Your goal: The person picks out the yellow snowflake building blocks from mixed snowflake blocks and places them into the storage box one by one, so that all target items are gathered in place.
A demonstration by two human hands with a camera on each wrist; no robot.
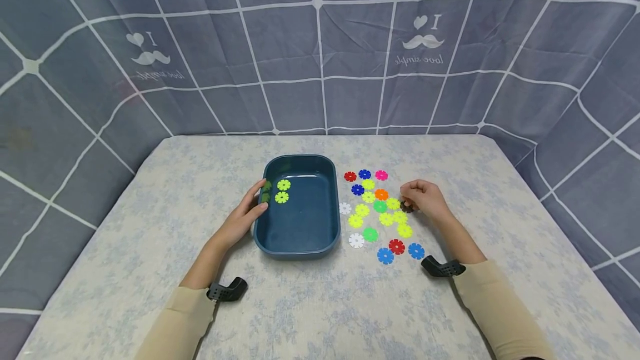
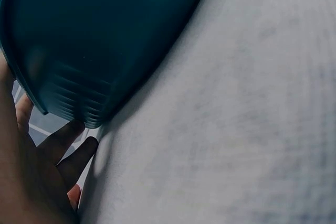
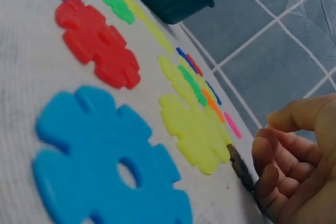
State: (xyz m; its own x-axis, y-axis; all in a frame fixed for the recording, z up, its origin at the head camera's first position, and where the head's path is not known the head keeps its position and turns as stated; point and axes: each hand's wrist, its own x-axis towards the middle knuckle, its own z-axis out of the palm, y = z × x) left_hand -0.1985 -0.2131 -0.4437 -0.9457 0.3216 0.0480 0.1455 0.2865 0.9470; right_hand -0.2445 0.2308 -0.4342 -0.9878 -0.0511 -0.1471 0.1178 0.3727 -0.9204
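My left hand (image 1: 242,215) grips the left rim of a dark blue-green plastic tray (image 1: 300,232). In the left wrist view its fingers (image 2: 63,140) lie against the tray's outer wall. Two yellow-green slotted building discs (image 1: 282,197) lie inside the tray, near its left wall. To the right of the loose discs is my right hand (image 1: 425,199), fingers curled. In the right wrist view, fingertips (image 3: 268,179) are right at the edge of a dark brown disc (image 3: 239,163), low at the table; I cannot tell whether they pinch it.
Several loose discs lie flat right of the tray: yellow ones (image 1: 386,219), green (image 1: 370,234), white (image 1: 356,240), red (image 1: 396,246), light blue (image 1: 385,255), orange (image 1: 381,194) and pink (image 1: 381,175). A grey curtain (image 1: 350,38) hangs behind the cloth-covered table (image 1: 310,315).
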